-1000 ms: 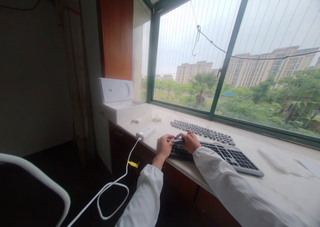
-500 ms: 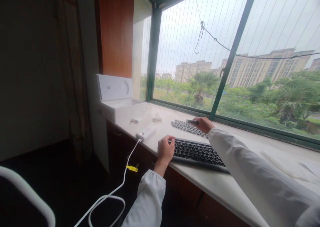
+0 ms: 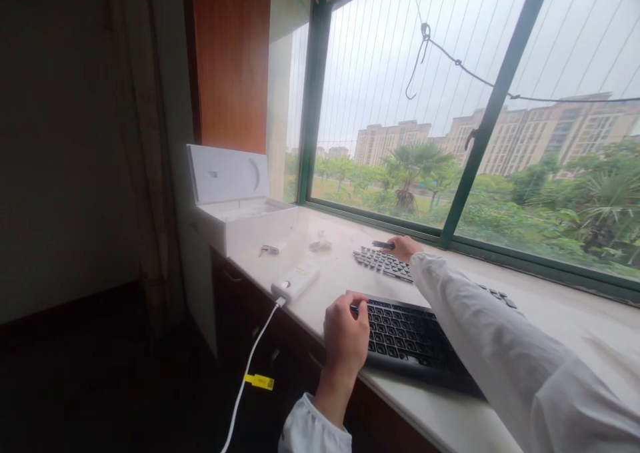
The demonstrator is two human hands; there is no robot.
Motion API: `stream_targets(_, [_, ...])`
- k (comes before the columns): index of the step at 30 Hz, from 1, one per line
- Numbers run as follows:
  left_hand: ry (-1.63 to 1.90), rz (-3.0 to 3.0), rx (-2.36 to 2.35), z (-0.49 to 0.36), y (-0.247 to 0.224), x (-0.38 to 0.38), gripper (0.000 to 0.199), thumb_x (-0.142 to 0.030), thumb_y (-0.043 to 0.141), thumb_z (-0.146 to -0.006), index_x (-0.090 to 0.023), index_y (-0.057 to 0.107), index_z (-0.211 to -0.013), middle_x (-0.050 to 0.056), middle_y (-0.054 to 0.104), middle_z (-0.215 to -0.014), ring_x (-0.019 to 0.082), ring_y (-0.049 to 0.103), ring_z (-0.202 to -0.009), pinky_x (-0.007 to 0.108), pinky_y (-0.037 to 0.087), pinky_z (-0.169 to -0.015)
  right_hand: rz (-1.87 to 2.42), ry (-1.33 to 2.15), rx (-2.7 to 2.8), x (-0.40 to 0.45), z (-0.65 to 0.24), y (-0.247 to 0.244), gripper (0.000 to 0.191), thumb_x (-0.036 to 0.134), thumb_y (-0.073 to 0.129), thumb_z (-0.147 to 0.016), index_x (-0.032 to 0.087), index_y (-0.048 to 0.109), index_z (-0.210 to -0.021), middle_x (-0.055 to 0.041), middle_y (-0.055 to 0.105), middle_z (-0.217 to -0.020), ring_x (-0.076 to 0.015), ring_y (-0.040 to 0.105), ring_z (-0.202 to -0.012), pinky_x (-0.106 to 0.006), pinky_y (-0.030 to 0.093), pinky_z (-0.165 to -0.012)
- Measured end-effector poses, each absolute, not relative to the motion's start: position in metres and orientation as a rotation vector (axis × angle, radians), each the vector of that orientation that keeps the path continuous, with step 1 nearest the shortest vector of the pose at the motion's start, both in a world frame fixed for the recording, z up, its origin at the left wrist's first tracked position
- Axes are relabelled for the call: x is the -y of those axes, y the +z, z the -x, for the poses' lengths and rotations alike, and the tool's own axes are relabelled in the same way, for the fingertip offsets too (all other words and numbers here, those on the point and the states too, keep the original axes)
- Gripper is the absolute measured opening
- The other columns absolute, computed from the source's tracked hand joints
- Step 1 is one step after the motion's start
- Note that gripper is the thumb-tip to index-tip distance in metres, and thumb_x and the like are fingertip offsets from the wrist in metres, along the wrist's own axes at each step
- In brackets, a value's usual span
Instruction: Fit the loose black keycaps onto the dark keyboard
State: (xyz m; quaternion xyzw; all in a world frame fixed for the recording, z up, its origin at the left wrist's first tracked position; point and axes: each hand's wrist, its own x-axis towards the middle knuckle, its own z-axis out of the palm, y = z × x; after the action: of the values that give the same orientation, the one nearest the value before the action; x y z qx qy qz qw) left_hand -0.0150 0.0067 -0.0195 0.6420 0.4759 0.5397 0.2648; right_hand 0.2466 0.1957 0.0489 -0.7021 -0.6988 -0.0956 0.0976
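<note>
A black keyboard base [image 3: 415, 336] without keycaps lies along the counter's front edge. My left hand [image 3: 347, 330] is closed at its left end, fingers curled at the corner; whatever they pinch is too small to make out. Beyond the base, loose dark keycaps [image 3: 380, 264] lie in rows. Over the back of these rows my right hand [image 3: 404, 248] is closed on a small dark tool, whose tip points left. My right sleeve hides the right part of the base and some of the keycaps.
An open white box [image 3: 255, 225] stands at the counter's left end. Near it lie a small metal item [image 3: 270, 249], a crumpled clear piece [image 3: 321, 242] and a white power strip [image 3: 296, 282] with a cable hanging off the edge. The window [image 3: 380, 106] borders the back.
The view has shifted and come closer to the counter. My right hand has moved slightly back toward the rear of the keycap rows, tool still held. My left hand stays at the base's left end.
</note>
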Motion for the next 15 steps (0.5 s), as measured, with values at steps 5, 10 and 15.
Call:
stream_targets(5, [1.434, -1.720, -1.286, 0.015, -0.019, -0.008, 0.020, -0.028, 0.050, -0.088, -0.022, 0.069, -0.089, 0.007, 0.070, -0.088, 0.020, 0.062, -0.079, 0.031, 0.046, -0.072, 2.138, -0.274, 2.076, -0.219, -0.245, 0.046, 0.024, 0.047, 0.063, -0.080, 0.025, 0.073, -0.085, -0.0058, 0.068, -0.081, -0.0203, 0.061, -0.076, -0.027, 0.036, -0.057])
stream_targets(10, [1.408, -1.697, -1.292, 0.014, -0.018, -0.007, 0.019, -0.028, 0.050, -0.087, -0.024, 0.069, -0.089, 0.006, 0.069, -0.087, 0.019, 0.061, -0.076, 0.031, 0.046, -0.073, 2.154, -0.277, 2.114, -0.237, -0.245, 0.042, 0.026, 0.047, 0.065, -0.078, 0.025, 0.074, -0.087, -0.0078, 0.068, -0.082, -0.0207, 0.061, -0.074, -0.028, 0.036, -0.058])
stream_targets(15, [1.403, -1.677, -1.295, 0.013, -0.017, -0.007, 0.018, -0.027, 0.051, -0.087, -0.026, 0.069, -0.088, 0.004, 0.069, -0.086, 0.019, 0.061, -0.076, 0.032, 0.046, -0.074, 2.171, -0.278, 2.133, -0.250, -0.241, 0.035, 0.024, 0.042, 0.065, -0.078, 0.025, 0.075, -0.091, -0.0084, 0.069, -0.086, -0.0206, 0.062, -0.076, -0.027, 0.037, -0.059])
